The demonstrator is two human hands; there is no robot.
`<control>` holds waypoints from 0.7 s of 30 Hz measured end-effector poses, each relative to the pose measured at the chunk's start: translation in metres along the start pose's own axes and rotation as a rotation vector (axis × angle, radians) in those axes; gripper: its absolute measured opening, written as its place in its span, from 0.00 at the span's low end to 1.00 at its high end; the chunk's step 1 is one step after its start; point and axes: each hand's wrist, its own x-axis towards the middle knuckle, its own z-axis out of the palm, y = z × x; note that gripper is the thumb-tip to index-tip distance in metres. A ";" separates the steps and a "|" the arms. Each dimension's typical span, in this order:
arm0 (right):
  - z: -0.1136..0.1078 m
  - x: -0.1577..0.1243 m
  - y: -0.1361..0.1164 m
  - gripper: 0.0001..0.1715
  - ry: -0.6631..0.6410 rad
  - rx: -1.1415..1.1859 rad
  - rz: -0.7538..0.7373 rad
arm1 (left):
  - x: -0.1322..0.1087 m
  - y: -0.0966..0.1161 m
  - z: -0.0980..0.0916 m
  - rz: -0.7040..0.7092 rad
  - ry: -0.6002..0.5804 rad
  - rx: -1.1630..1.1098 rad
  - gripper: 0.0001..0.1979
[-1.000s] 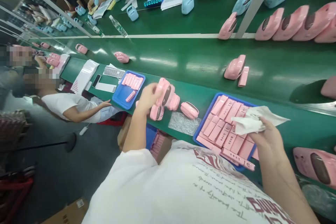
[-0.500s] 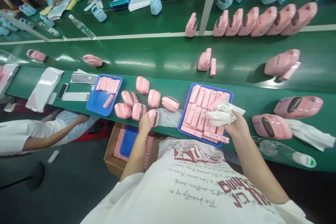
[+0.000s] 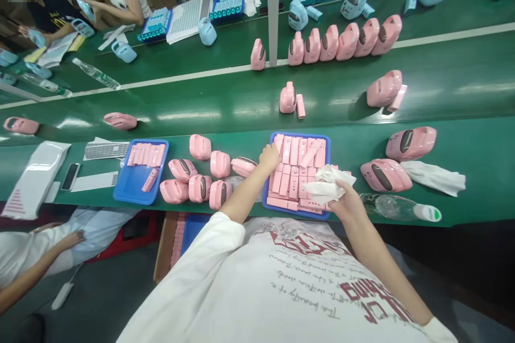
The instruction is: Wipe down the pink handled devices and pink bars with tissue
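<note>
Left hand (image 3: 269, 159) at far-left corner of blue tray (image 3: 328, 151), finger closure can't tell. Right hand (image 3: 346, 202) grips crumpled cloth (image 3: 326, 184) over right edge. Smooth oblong bars (image 3: 294, 182) inside; green desk (image 3: 348, 142) surface rightward.

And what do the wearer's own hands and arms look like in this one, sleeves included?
The left hand and right hand are bare, with no gloves or watch visible. The forearms are uncovered, below loose, white short sleeves. These belong to a white T-shirt with dark red lettering and grey handwriting-style script.
</note>
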 end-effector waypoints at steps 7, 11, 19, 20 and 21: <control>-0.005 -0.023 0.002 0.21 -0.022 -0.069 -0.079 | 0.012 -0.005 -0.025 -0.038 -0.032 -0.144 0.17; 0.011 -0.028 -0.007 0.19 0.033 -0.057 -0.264 | -0.049 -0.003 -0.052 0.093 -0.066 -0.355 0.17; 0.094 -0.051 -0.048 0.14 -0.297 -0.215 -0.486 | -0.160 0.015 -0.092 0.382 -0.624 -1.100 0.25; 0.104 -0.056 -0.052 0.13 -0.396 -0.285 -0.446 | -0.164 0.018 -0.093 0.368 -0.651 -1.081 0.26; 0.112 -0.061 -0.056 0.13 -0.499 -0.365 -0.396 | -0.166 0.020 -0.094 0.353 -0.669 -1.067 0.26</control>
